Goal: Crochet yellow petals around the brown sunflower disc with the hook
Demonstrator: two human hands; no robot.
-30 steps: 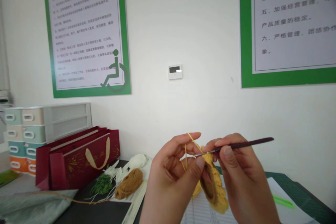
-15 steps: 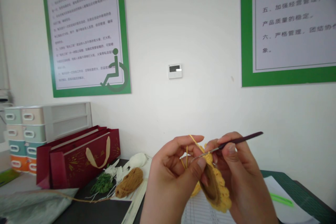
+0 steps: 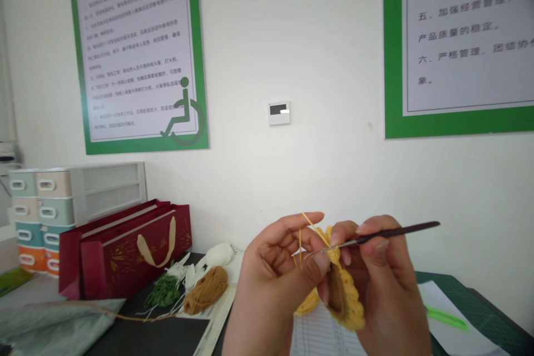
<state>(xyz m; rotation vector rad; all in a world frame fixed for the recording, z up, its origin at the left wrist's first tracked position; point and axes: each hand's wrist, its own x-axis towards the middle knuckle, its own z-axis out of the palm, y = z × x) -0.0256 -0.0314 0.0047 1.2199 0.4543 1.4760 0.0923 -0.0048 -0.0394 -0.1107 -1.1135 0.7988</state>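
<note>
My right hand (image 3: 386, 278) is shut on a slim crochet hook (image 3: 396, 232) with a dark handle, and its metal tip reaches into the top edge of a yellow crocheted piece (image 3: 345, 297). My left hand (image 3: 277, 272) pinches that piece between thumb and fingers. A yellow yarn strand (image 3: 300, 239) runs up over my left fingers. The hands hide part of the piece, and the hook's tip is too small to show how it sits in the stitches.
A ball of ochre yarn (image 3: 206, 290), a green leafy bundle (image 3: 162, 291) and white material (image 3: 219, 254) lie on the dark table (image 3: 146, 329). Left of them stand a red gift bag (image 3: 125, 250) and plastic drawers (image 3: 41, 217). A printed sheet (image 3: 317, 334) lies below my hands.
The hook's handle has dropped from a steeper slant to nearly level, and its tip has shifted right. The crocheted piece has turned slightly in my fingers.
</note>
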